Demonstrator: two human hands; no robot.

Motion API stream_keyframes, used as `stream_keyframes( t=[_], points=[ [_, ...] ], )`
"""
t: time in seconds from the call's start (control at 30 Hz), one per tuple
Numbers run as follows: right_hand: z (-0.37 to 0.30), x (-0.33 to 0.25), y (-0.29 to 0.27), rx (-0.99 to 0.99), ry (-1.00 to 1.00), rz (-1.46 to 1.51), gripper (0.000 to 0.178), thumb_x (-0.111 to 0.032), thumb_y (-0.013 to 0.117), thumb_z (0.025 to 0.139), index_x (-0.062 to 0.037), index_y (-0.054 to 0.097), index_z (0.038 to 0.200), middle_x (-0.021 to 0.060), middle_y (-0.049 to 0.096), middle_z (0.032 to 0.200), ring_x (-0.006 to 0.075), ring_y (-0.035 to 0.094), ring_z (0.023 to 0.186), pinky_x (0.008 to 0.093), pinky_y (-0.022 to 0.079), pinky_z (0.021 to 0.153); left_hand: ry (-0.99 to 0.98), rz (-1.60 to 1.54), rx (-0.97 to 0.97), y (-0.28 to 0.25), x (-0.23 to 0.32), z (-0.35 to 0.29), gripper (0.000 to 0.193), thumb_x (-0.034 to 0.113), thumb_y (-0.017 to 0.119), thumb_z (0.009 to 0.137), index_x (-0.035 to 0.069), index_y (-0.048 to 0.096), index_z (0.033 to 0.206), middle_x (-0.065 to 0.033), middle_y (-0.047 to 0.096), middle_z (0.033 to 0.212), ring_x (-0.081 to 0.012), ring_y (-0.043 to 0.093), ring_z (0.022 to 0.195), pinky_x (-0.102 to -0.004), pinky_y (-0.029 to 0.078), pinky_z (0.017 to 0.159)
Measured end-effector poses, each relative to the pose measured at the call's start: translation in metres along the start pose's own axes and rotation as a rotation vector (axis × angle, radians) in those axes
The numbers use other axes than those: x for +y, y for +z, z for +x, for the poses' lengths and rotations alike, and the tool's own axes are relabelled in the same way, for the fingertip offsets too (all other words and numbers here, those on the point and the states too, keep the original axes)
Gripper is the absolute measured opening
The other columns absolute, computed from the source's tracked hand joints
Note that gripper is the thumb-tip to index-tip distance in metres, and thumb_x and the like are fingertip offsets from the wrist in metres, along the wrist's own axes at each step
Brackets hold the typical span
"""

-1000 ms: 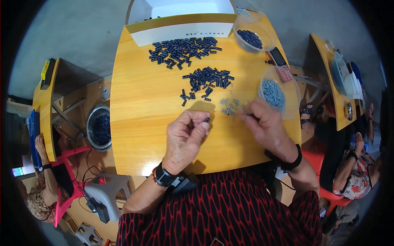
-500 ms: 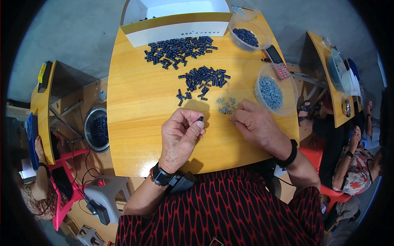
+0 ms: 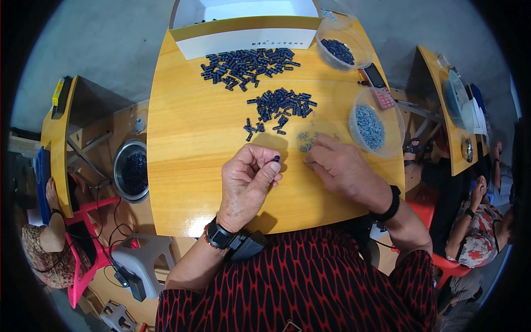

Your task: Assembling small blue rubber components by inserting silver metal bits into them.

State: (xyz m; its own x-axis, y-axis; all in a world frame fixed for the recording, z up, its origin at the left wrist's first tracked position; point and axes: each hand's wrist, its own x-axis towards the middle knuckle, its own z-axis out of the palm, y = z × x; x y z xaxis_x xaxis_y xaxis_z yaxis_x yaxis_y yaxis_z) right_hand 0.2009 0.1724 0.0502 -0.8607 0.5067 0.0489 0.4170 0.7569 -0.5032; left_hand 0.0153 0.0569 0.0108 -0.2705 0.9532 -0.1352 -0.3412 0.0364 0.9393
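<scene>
My left hand (image 3: 246, 185) pinches a small dark blue-black cylindrical piece (image 3: 276, 159) between thumb and fingertips, held up over the table. Just to its right, my right hand (image 3: 348, 172) is closed with fingertips pressed together, pointing toward the left hand. Whatever those fingertips hold is too small to make out. Behind the right hand lies a scatter of tiny clear-silver parts (image 3: 305, 140), partly covered by its knuckles. Beyond my left hand sits a heap of dark cylindrical pieces (image 3: 283, 103), with a few loose ones at its near side.
A larger dark heap (image 3: 249, 65) lies before a white box (image 3: 243, 43) at the far edge. At right stand a clear bowl of small grey parts (image 3: 369, 127), a bowl of dark pieces (image 3: 337, 51) and a pink-keyed device (image 3: 381, 95). People sit at tables on both sides.
My right hand has shifted slightly left, nearer the left hand and away from the tiny parts. The left hand keeps its pinch on the dark piece. The whole view has shifted a little.
</scene>
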Motion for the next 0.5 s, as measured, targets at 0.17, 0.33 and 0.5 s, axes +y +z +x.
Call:
stream_keyframes(
  t=[0.17, 0.33, 0.5],
  points=[
    [-0.003, 0.008, -0.001, 0.113, 0.053, 0.174, 0.011, 0.001, 0.065, 0.081, -0.0014, 0.063, 0.092, 0.0129, 0.056, 0.087, 0.0332, 0.060, 0.079, 0.0383, 0.048, 0.069, -0.002, -0.025, 0.001, -0.001, 0.000, 0.000, 0.010, 0.001, 0.062, 0.094, -0.001, 0.059, 0.104, -0.0028, 0.064, 0.085, -0.0066, 0.060, 0.071, -0.0202, 0.051, 0.063],
    [-0.002, 0.004, -0.001, 0.060, -0.007, 0.097, 0.009, -0.002, 0.064, 0.082, -0.0027, 0.062, 0.091, 0.0132, 0.056, 0.088, 0.0340, 0.060, 0.078, 0.0406, 0.049, 0.067, -0.010, -0.032, 0.009, 0.000, 0.000, 0.001, 0.012, 0.002, 0.064, 0.093, -0.002, 0.059, 0.104, -0.0035, 0.064, 0.085, -0.0077, 0.060, 0.071, -0.0214, 0.051, 0.063],
    [0.003, -0.006, 0.001, 0.005, -0.050, -0.016, 0.007, -0.006, 0.060, 0.082, -0.0026, 0.058, 0.088, 0.0147, 0.054, 0.088, 0.0357, 0.060, 0.075, 0.0436, 0.049, 0.065, -0.002, -0.010, 0.000, -0.001, -0.001, 0.001, 0.012, 0.002, 0.065, 0.092, -0.001, 0.060, 0.103, -0.0039, 0.064, 0.084, -0.0087, 0.061, 0.071, -0.0228, 0.052, 0.062]
  ],
)
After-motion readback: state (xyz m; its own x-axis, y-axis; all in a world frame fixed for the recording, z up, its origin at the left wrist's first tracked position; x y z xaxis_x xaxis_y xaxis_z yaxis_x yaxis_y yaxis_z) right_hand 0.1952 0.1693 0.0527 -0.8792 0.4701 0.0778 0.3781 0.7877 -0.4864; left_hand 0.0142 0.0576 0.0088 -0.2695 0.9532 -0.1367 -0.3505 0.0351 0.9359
